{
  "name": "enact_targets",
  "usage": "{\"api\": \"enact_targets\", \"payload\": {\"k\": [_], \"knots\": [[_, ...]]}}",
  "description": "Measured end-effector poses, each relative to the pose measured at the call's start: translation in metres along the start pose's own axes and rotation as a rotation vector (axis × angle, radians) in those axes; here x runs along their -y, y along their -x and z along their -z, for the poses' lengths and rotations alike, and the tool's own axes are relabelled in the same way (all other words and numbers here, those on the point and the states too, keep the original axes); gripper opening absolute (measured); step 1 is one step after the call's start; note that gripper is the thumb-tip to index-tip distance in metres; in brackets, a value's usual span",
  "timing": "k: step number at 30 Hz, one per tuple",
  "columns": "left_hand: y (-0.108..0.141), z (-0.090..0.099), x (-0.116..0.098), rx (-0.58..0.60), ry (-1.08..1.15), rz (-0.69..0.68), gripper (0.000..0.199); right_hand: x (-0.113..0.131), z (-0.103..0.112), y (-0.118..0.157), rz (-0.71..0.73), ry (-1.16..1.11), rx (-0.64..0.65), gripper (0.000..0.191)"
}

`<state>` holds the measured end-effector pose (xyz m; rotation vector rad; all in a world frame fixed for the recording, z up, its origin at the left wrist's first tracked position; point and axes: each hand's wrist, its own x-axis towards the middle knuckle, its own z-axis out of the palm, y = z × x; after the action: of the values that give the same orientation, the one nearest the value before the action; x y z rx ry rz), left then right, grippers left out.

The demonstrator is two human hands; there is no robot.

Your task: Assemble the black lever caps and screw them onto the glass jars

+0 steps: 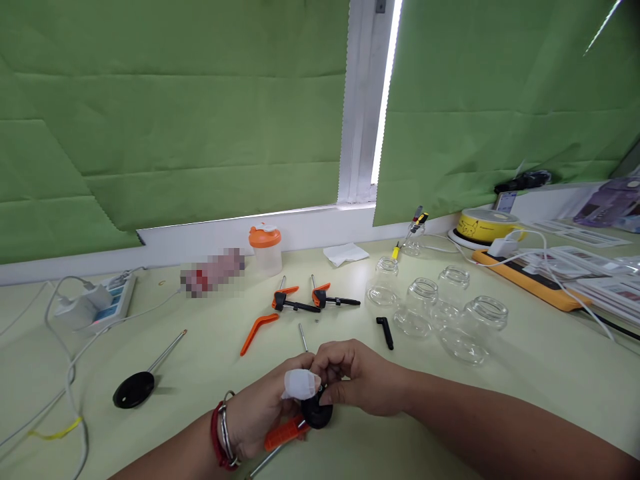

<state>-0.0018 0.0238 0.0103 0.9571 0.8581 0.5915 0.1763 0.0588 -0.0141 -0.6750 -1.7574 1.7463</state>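
Note:
My left hand (273, 403), with a white wrap on one digit, grips a black and orange part (317, 410) near the table's front edge. A metal rod shows below that hand, and another thin rod (303, 337) points away above it. My right hand (357, 377) pinches at the top of the black part, its fingertips touching my left hand; any small piece between them is hidden. Beyond lie two orange and black assemblies (295, 303) (333, 300), a loose orange lever (257, 331) and a black handle (385, 332).
Several clear glass jars (423, 307) stand at the right. An orange-lidded cup (265, 248) and white paper (345, 254) are at the back. A black disc with a rod (134, 390), cables and a power strip (115, 303) lie left; an orange power strip (530, 283) lies right.

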Motion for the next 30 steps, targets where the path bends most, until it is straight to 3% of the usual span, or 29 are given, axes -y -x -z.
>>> {"api": "enact_targets", "payload": {"k": [4,20,27,30], "knots": [[0.0004,-0.0003,0.0,0.021,0.011,0.003,0.029,0.0032,-0.0002,0.0015,0.072,-0.017,0.034,0.014],[0.0014,-0.0012,-0.0015,0.008,0.012,0.019,0.028,0.0009,-0.0016,0.0009,-0.084,-0.048,-0.015,0.02],[0.001,-0.0009,-0.0006,0.019,0.044,0.014,0.029,0.0036,-0.0009,0.001,0.099,0.026,0.025,0.012],[0.0006,-0.0012,-0.0013,0.015,0.034,0.009,0.028,0.003,0.0001,0.0011,0.089,0.029,0.024,0.012]]}}
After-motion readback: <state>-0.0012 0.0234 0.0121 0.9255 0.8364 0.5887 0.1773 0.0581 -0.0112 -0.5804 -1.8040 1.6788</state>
